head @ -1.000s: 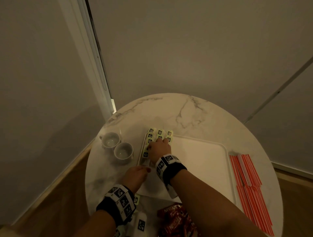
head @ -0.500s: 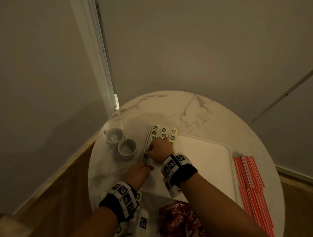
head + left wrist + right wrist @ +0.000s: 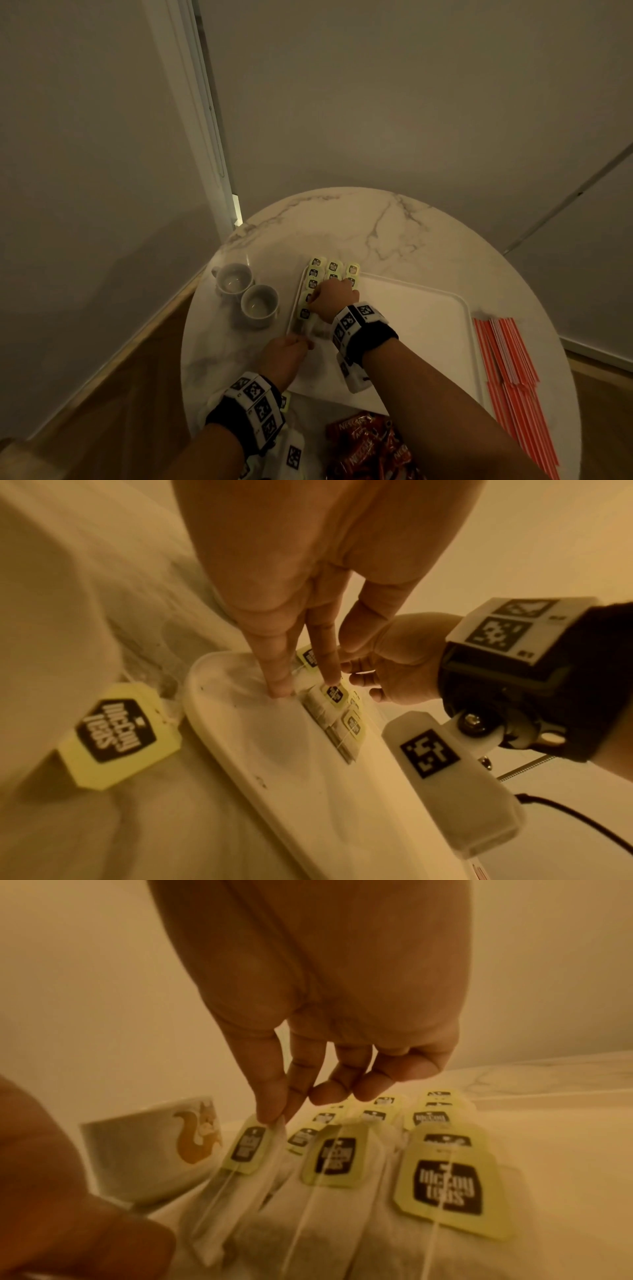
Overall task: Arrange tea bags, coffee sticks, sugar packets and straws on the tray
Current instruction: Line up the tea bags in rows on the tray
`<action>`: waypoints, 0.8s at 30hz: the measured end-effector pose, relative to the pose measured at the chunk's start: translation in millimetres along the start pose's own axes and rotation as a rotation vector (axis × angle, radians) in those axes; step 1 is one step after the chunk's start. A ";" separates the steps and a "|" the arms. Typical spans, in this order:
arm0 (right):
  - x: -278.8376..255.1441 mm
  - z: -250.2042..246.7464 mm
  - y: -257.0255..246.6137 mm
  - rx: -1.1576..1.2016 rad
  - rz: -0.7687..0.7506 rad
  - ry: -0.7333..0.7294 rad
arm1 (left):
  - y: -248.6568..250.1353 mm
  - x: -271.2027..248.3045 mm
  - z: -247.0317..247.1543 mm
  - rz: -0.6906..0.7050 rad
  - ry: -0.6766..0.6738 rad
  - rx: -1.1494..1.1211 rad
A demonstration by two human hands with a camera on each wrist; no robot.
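Note:
A white tray lies on the round marble table. Several tea bags with yellow tags lie in rows at its far left corner. My right hand is over them, and its thumb and forefinger pinch the top of the nearest left tea bag at its tag. My left hand reaches in from the tray's near left edge, its straight thumb and forefinger pressing down at that bag's near end. Another tea bag's tag lies off the tray beside my left wrist.
Two grey cups stand left of the tray; the nearer one is close to the held bag. Red straws lie along the table's right edge. Red coffee sticks are piled at the near edge.
Both hands stay at the same tea bag at the tray's left side. The head view has shifted slightly; nothing else has moved.

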State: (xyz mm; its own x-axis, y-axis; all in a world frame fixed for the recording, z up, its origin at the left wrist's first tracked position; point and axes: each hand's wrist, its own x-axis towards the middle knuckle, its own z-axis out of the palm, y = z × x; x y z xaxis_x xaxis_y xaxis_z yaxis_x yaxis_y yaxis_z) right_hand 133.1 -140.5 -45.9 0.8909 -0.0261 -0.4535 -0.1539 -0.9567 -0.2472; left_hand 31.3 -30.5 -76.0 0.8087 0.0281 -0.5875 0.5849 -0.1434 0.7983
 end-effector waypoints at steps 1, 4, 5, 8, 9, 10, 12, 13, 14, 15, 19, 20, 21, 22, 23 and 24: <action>3.1 0.5 0.8 0.001 0.009 -0.003 | -0.1 0.3 -0.2 0.006 0.000 0.001; 7.6 0.8 0.9 0.006 0.027 0.001 | 0.9 0.3 -0.9 0.016 -0.004 0.006; 9.5 2.0 1.2 0.004 0.026 -0.001 | 0.3 1.5 -0.6 0.017 -0.005 0.005; 9.2 1.4 -0.8 0.018 0.028 0.003 | 2.0 2.5 -0.3 0.010 -0.001 0.000; 10.0 0.8 -0.7 0.025 0.024 -0.002 | 2.1 3.4 -0.3 0.010 -0.001 -0.002; 8.3 -1.9 -1.3 0.038 0.020 -0.011 | 2.2 3.5 -0.6 0.010 -0.004 -0.008; 5.8 -5.9 -0.4 0.089 -0.015 -0.029 | 2.1 3.1 -1.3 0.019 -0.010 -0.020; 4.2 -7.5 0.7 0.135 -0.056 -0.031 | 1.6 2.4 -1.6 0.024 -0.012 -0.017; 1.5 -10.1 1.9 0.185 -0.096 -0.032 | 1.9 0.9 -1.9 0.025 -0.012 -0.016; -2.2 -12.4 3.8 0.230 -0.140 -0.027 | 1.6 0.8 -2.4 0.022 -0.007 -0.027; -18.9 -20.4 17.1 0.417 -0.295 0.026 | -0.1 0.2 -2.5 0.005 0.025 -0.123; -22.0 -21.6 20.5 0.480 -0.314 0.039 | 0.9 -0.8 -2.4 0.013 0.036 -0.132; -24.8 -22.4 23.8 0.542 -0.331 0.068 | 3.1 -2.3 -1.9 0.030 0.048 -0.137; -25.3 -20.5 27.2 0.580 -0.333 0.104 | 4.8 -3.6 -2.1 0.054 0.064 -0.138; -26.1 -17.9 29.8 0.603 -0.334 0.144 | 7.1 -5.5 -2.4 0.078 0.079 -0.133; -25.9 -13.9 32.6 0.616 -0.329 0.174 | 9.1 -6.9 -2.4 0.103 0.089 -0.128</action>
State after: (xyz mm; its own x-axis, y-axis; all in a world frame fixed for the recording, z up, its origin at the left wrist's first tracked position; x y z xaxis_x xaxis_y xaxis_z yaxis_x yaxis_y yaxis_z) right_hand 110.9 -175.0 -30.3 0.9799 0.1401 -0.1417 -0.0332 -0.5865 -0.8093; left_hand 31.2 -29.6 -64.3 0.8635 0.1082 -0.4926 0.4975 -0.0232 0.8671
